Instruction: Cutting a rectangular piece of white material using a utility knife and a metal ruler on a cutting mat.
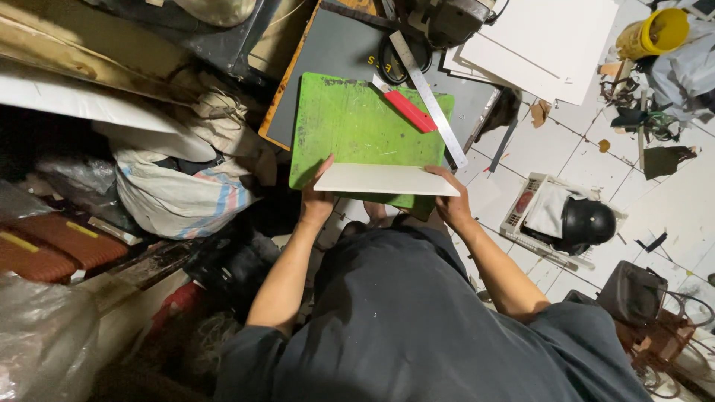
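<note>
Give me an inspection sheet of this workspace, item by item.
Surface: green cutting mat, scratched and stained, lying on a dark grey board.
Job's things: white rectangular panel held flat over the mat's near edge.
Clutter: red utility knife and steel ruler on the mat's far right corner; white sheets stacked beyond.
Grips: left hand and right hand each hold one end of the panel.
Cables: black cord coiled on the grey board.
Surroundings: white tiled floor with scraps, black helmet on a plastic tray, yellow container, striped sack at left.
</note>
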